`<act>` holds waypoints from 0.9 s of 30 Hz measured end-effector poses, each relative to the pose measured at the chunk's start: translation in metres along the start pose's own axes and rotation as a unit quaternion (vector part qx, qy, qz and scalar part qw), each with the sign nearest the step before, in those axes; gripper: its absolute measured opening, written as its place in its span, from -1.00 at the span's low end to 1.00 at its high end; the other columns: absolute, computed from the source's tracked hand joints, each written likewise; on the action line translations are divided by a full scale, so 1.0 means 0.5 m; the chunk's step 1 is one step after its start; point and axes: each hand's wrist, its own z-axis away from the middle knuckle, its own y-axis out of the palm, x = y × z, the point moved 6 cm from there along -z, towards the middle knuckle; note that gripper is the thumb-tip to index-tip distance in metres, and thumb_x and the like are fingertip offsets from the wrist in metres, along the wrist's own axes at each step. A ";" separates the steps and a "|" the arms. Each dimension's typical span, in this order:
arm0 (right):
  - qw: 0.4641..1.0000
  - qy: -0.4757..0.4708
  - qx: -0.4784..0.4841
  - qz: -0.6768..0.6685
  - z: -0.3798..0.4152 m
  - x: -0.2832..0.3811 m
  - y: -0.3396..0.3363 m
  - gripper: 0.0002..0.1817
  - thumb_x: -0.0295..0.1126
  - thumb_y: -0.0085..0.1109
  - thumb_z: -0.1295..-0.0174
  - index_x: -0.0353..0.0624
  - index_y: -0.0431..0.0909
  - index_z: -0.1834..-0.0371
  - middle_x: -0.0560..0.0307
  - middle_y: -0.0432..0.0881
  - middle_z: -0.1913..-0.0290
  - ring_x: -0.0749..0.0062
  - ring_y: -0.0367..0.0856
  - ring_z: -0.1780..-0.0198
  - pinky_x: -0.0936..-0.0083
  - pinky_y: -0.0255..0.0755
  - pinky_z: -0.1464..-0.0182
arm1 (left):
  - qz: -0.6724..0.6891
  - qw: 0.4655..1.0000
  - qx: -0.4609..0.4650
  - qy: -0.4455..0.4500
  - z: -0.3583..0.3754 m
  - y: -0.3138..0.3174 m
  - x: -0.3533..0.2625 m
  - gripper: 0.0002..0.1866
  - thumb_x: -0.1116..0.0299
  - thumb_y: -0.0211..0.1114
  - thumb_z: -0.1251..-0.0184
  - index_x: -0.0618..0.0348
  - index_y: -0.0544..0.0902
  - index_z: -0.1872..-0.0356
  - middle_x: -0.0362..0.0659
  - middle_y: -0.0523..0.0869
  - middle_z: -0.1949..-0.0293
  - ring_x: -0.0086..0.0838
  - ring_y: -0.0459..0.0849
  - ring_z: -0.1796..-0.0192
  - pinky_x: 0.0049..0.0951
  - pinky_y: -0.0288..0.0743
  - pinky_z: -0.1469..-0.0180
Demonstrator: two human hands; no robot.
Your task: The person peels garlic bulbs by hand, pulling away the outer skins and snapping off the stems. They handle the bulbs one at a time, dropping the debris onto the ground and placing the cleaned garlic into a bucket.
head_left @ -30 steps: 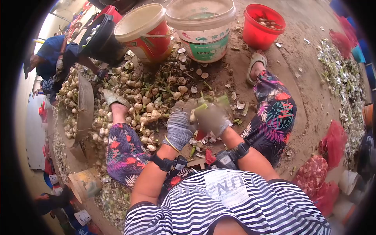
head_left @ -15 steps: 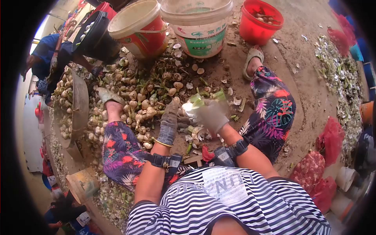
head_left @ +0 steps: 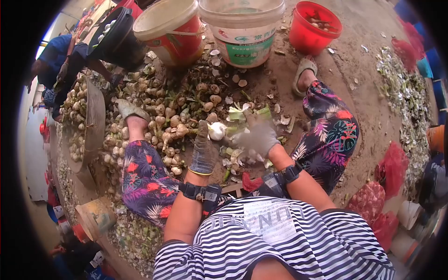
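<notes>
A white, peeled garlic bulb (head_left: 217,131) is held by my gloved left hand (head_left: 203,151), its fingers closed on the bulb's left side. My gloved right hand (head_left: 256,137) is just right of the bulb, blurred by motion, so what its fingers hold is unclear. Green and white stalk pieces (head_left: 239,113) lie or hang beyond the bulb. Loose peelings (head_left: 237,156) lie beneath and between my hands. A heap of unpeeled garlic bulbs (head_left: 175,123) spreads on the ground to the left of my hands.
Beyond the heap stand a red-and-white bucket (head_left: 170,35), a white-and-green bucket (head_left: 245,37) and a red bucket (head_left: 315,28). A curved pan (head_left: 94,121) holds bulbs at left, near another person (head_left: 58,58). Red net bags (head_left: 368,200) lie at right.
The white bulb now shows clearly at my left fingertips. My right hand has shifted slightly right and down, and the whole view has moved slightly.
</notes>
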 end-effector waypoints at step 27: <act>0.659 0.027 0.168 -0.733 0.023 0.068 0.007 -0.91 -0.35 -0.05 -0.04 -0.04 0.35 0.56 0.29 0.29 0.66 0.54 0.24 0.70 0.61 0.14 0.68 | -0.018 0.998 -0.019 0.051 -0.008 0.027 -0.005 -0.68 0.33 0.03 -0.34 0.24 0.41 -0.05 -0.11 0.58 0.17 -0.45 0.59 0.28 -0.48 0.53 0.24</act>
